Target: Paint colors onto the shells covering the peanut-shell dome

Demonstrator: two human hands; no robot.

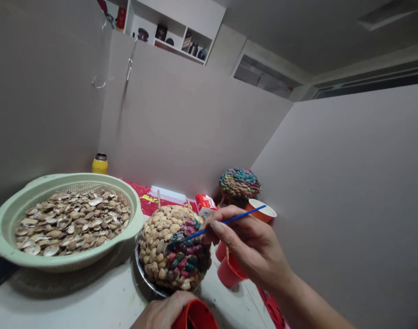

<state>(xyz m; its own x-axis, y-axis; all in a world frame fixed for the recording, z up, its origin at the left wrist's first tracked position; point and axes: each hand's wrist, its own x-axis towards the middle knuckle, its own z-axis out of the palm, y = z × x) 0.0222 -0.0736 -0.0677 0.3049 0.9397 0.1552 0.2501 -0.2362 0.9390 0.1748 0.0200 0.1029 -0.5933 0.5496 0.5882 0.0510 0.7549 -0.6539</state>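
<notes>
My right hand (pixel 255 244) is closed on a thin blue paintbrush (pixel 229 220). Its tip rests on a rounded form covered in peanut shells (pixel 157 242), which sits in a shallow metal bowl (pixel 139 269). Shells on the form's right side are painted purple, red and teal, while those on the left are plain tan. At the bottom edge, my left hand (pixel 166 313) grips a red cup (pixel 203 310); part of that hand is cut off by the frame. Two wooden sticks (pixel 158 198) stand up behind the shell form.
A green colander (pixel 138 219) full of empty shells stands at left. More red cups (pixel 229 274) are beside my right wrist. Behind are a red-and-white box (pixel 205 203), an orange-and-white cup (pixel 263 209), a painted shell piece (pixel 240 183) and a yellow bottle (pixel 99 164). Grey panels enclose the table.
</notes>
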